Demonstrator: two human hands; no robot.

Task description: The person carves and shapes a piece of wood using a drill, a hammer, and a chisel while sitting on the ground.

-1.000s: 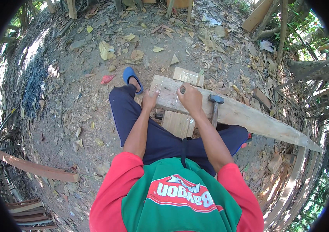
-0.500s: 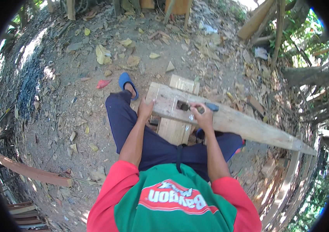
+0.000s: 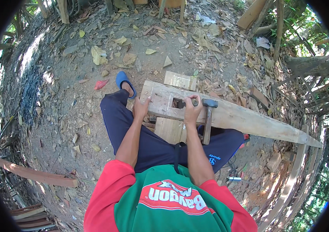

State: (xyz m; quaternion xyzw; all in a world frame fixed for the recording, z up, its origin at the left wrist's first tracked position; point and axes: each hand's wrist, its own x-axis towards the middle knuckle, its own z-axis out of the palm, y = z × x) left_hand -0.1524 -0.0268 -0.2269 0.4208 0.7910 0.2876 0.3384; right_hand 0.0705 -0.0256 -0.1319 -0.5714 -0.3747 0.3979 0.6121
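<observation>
A long wooden beam point(image 3: 238, 114) lies across in front of me, with a rectangular mortise point(image 3: 177, 103) cut into its upper face and pencil lines around it. My right hand point(image 3: 191, 110) is closed around the handle of a chisel point(image 3: 195, 102), whose blade reaches into the mortise. Just right of that hand a hammer point(image 3: 208, 120) rests on the beam, its dark head on top and its wooden handle pointing toward me. At the beam's left end, my left hand point(image 3: 140, 108) grips the edge, thumb on the upper face; its other fingers are partly hidden.
A shorter timber block point(image 3: 170, 129) supports the beam from below. My foot in a blue clog point(image 3: 122, 81) stands at the far left. Dry leaves point(image 3: 99, 55) litter the dirt. A reddish plank point(image 3: 36, 173) lies at left, and a wood offcut point(image 3: 259, 96) lies beyond the beam.
My right hand has shifted left along the beam with the chisel. The hammer's handle, hidden before behind my right forearm, is now in sight. My left hand stays at the beam's end.
</observation>
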